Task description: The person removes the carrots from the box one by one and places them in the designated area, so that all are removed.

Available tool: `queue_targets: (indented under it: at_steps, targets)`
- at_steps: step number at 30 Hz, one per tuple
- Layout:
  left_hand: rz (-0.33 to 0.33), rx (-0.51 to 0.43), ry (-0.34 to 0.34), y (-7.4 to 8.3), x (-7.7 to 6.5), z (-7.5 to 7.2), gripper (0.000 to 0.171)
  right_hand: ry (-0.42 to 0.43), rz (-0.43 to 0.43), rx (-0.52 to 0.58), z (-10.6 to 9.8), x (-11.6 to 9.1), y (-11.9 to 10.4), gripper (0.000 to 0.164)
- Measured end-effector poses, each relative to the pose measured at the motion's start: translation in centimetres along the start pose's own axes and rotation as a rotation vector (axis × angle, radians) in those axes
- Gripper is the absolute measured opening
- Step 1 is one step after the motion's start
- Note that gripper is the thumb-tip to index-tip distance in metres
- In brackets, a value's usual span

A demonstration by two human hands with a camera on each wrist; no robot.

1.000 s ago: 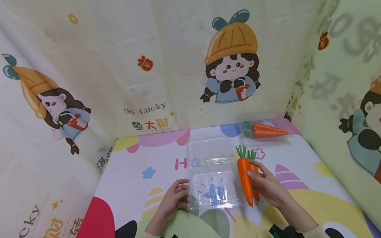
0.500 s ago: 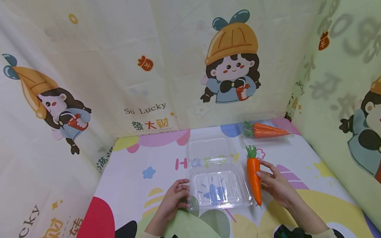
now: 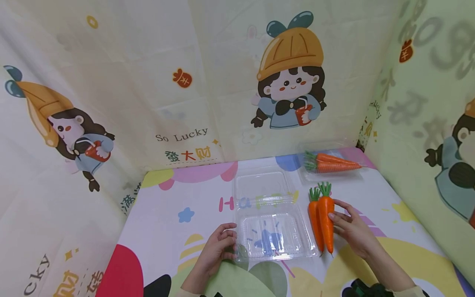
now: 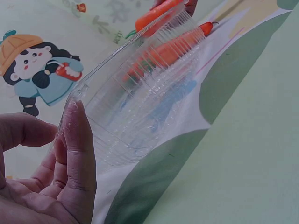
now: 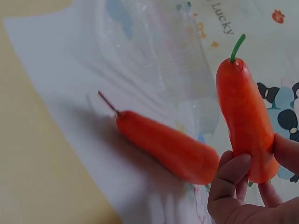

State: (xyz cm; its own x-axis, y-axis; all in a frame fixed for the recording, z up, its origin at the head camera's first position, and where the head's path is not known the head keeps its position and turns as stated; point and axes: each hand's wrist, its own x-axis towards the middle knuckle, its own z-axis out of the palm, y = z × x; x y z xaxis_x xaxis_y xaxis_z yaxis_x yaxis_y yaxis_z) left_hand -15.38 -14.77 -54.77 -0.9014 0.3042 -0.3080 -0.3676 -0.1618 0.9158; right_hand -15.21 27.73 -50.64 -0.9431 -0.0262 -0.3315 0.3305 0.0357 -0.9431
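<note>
In the head view, my left hand point(image 3: 215, 252) pinches the left rim of an open clear plastic clamshell box point(image 3: 274, 253), its lid folded back behind the tray. The left wrist view shows that rim between thumb and finger point(image 4: 79, 154). My right hand point(image 3: 354, 233) holds an orange carrot point(image 3: 326, 218) by its thick end, green tops pointing away from me. Just left of it, a second carrot point(image 3: 314, 222) lies on the table along the box's right side. In the right wrist view the held carrot point(image 5: 245, 112) is raised above the lying carrot point(image 5: 163, 147).
Another clear plastic box point(image 3: 339, 177) with carrots point(image 3: 339, 162) inside stands at the back right of the table. The table is covered with a printed cloth point(image 3: 208, 185). Cartoon-printed curtains point(image 3: 222, 95) rise along the back and both sides.
My right hand has moved right with its carrot, from overlapping the box's right edge, past the lying carrot, to that carrot's right side. My left hand stays at the rim.
</note>
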Motion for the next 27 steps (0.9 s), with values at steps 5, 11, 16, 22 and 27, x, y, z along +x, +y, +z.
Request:
queue_targets:
  at_steps: [5,11,16,22,27]
  targets:
    - [-0.002,0.003,0.001,0.0,-0.1,0.0,0.053,0.027,-0.002,-0.060,-0.7,0.3,0.5,0.075]
    - [0.001,0.006,0.000,0.1,-0.1,0.0,0.052,0.067,0.001,-0.155,-1.1,0.8,1.1,0.079]
    - [-0.003,0.006,0.000,0.1,-0.1,0.0,0.053,0.099,0.010,-0.246,-1.2,1.0,1.2,0.080]
    - [-0.002,0.008,-0.003,0.1,0.0,-0.1,0.053,0.121,0.012,-0.314,-1.2,1.3,1.4,0.079]
    - [-0.001,0.008,-0.004,0.0,0.0,-0.1,0.053,0.126,0.005,-0.345,-1.1,1.6,1.5,0.077]
